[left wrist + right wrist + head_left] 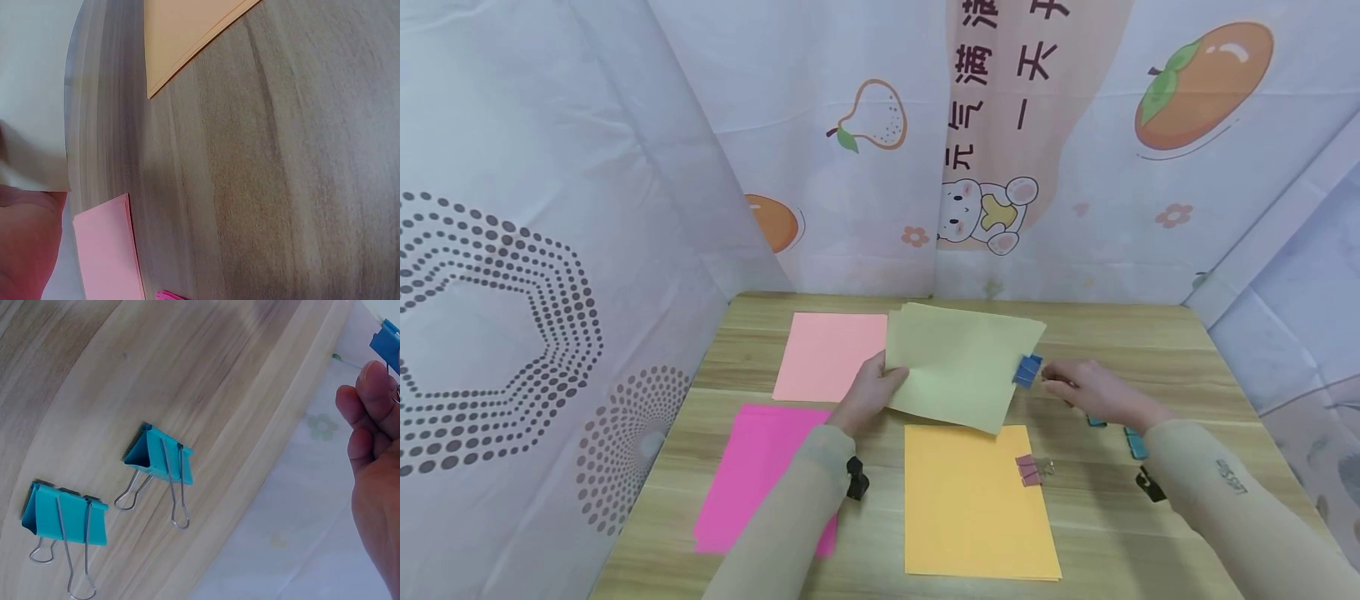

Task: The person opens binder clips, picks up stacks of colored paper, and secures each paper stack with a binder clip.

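My left hand (871, 387) grips the left edge of a few pale yellow sheets (962, 358), thumb on top, and holds them tilted up off the table. In the left wrist view the hand (28, 240) shows under the sheet's corner. A blue binder clip (1027, 370) sits on the right edge of these sheets. Close beside it is my right hand (1093, 389), its fingers curled. The right wrist view has the right hand's fingertips at the wire handles of the blue clip (386, 345), pinching them; the clip is partly cut off by the frame.
Orange sheets (977, 508) bearing a dusty-pink clip (1030, 470) lie in front. Light pink sheets (827, 354) and magenta sheets (760, 475) are on the left. Two teal binder clips (65, 515) and a black clip (1150, 483) lie at right. A curtain hangs behind the table.
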`<state>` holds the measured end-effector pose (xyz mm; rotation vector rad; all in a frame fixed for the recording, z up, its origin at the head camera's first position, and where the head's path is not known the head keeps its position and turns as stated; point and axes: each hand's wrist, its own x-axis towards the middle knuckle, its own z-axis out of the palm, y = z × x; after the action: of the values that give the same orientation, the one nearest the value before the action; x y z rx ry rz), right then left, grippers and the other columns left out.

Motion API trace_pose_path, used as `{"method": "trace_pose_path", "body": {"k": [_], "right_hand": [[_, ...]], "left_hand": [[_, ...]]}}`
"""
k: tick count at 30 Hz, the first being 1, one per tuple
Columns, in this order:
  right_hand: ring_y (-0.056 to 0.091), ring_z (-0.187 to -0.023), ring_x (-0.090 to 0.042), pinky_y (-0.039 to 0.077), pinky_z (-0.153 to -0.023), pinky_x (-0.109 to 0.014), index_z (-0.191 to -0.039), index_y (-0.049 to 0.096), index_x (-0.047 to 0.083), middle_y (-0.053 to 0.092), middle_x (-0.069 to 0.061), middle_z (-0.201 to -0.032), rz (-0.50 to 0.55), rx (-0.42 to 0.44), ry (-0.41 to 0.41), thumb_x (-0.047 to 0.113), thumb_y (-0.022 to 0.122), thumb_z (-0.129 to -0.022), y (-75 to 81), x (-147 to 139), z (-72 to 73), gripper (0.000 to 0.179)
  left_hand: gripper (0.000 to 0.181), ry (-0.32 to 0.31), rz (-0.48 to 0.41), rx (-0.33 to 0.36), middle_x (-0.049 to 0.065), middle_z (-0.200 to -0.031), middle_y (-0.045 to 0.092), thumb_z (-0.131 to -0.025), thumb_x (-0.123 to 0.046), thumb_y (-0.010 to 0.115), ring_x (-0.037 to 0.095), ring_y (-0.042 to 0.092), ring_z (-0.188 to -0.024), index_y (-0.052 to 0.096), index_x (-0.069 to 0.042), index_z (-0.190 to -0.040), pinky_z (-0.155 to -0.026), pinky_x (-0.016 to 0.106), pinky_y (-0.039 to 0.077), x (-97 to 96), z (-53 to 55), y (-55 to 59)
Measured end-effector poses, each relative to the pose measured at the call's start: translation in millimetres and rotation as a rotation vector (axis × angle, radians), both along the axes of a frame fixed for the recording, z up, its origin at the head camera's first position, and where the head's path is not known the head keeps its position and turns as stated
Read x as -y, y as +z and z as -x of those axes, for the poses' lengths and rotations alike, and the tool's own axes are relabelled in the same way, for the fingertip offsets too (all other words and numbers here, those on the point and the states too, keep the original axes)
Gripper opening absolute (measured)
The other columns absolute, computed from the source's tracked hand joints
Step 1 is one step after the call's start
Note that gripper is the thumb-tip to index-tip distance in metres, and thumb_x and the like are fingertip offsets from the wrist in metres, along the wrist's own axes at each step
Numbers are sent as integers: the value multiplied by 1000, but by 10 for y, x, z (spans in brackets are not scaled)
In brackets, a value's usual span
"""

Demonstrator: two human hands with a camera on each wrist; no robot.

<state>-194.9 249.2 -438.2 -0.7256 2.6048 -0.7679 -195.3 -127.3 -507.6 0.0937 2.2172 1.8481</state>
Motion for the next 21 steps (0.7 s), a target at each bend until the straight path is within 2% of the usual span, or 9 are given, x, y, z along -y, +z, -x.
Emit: {"method": "trace_pose_path", "body": {"k": [5,8,15,21], "right_hand": [[51,-67,-13,43,-68,-33,-117,63,6,57,1,-75,-8,26,16,28,51,-109,19,13,-2,26],[50,-66,-11,43,-68,-33,-117,64,6,56,2,-74,-22,30,28,30,52,-108,30,32,-5,28],[54,-70,-13,46,-65,-31,-115,65,6,60,4,-84,-12,32,37,29,54,-107,74,99,-11,27],[58,-73,-17,47,-65,-31,-113,65,8,62,4,-88,-3,50,44,30,56,-107,106,128,-12,25]], "left_hand": [[38,-19,-10,11,9,-125,69,-106,-19,55,20,69,-110,54,-10,-143,-102,42,52,-5,8,-19],[39,-21,-17,28,10,-124,70,-106,-19,55,21,70,-107,54,-8,-143,-100,41,53,-11,7,-19],[38,-29,-17,37,11,-119,71,-106,-21,55,21,72,-101,54,-8,-142,-96,40,56,-24,-12,-8],[40,-21,-22,32,10,-122,71,-104,-24,59,22,72,-104,55,-9,-141,-102,43,52,-31,-24,10]]}}
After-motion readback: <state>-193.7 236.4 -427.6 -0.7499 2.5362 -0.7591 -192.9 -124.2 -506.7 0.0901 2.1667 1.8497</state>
